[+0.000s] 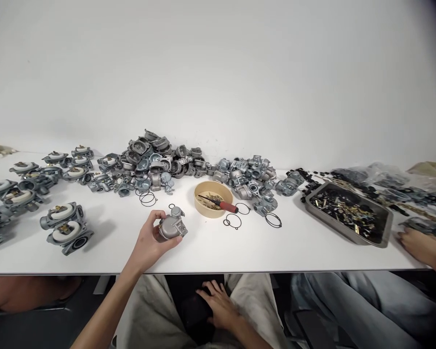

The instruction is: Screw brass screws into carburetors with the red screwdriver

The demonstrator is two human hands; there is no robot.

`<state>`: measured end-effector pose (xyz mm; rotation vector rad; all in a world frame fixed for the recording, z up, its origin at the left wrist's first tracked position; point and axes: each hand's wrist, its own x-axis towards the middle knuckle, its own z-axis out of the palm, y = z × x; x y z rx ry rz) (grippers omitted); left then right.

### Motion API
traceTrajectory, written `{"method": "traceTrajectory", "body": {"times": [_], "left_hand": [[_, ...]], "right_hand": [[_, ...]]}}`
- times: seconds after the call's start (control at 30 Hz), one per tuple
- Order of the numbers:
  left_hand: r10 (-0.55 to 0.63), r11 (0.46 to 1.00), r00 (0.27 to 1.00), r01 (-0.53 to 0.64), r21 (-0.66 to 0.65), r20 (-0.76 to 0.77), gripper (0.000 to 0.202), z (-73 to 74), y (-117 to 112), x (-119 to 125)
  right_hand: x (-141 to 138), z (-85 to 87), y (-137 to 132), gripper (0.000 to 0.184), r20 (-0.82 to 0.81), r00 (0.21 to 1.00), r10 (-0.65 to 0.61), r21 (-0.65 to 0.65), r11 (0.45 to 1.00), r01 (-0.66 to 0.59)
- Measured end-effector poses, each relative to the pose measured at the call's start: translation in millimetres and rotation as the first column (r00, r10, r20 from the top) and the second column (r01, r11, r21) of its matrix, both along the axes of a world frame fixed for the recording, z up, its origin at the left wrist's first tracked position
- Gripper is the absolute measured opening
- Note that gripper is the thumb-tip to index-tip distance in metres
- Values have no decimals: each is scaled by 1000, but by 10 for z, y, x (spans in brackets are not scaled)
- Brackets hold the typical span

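Note:
My left hand (150, 242) is closed around a grey metal carburetor bowl (171, 227), gripped between thumb and fingers just above the white table. A small round cap-like part stands at the bowl's far end. Below the table edge, my right hand (219, 303) rests over my lap with its fingers spread, against something dark I cannot make out. Beyond the bowl stands a round tan tub (199, 209) holding small brass parts. A screwdriver (228, 207) with a red and black handle lies across its rim. Black rubber gaskets (233, 222) lie right of the tub.
Grey bowls (141, 145) are heaped at the back, beside a pile of carburetor bodies (254, 174). Carburetors with white floats (67, 230) stand at the left. A metal tray (383, 225) of small parts sits right. Another person's hand (421, 245) is at the far right.

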<state>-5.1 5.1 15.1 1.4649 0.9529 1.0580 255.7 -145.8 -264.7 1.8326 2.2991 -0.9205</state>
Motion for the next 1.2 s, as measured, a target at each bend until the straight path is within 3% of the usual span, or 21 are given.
{"method": "traceTrajectory", "body": {"times": [0.23, 0.43, 0.67, 0.97, 1.2], "left_hand": [[-4, 1000, 1000, 4, -6, -22, 52, 42, -1, 4], [6, 1000, 999, -6, -4, -41, 53, 15, 9, -7], [41, 999, 997, -40, 18, -65, 53, 18, -5, -7], [39, 999, 997, -38, 20, -64, 56, -32, 27, -5], [25, 1000, 998, -24, 6, -56, 55, 1, 23, -2]], "right_hand": [[257, 57, 242, 100, -95, 995, 24, -83, 996, -32], [413, -7, 302, 108, -86, 993, -78, -136, 989, 66], [393, 20, 210, 96, -113, 989, -96, -112, 990, 84], [279, 185, 185, 88, -54, 996, -71, -119, 991, 64], [260, 222, 182, 90, -26, 997, -68, -122, 990, 64]]}}
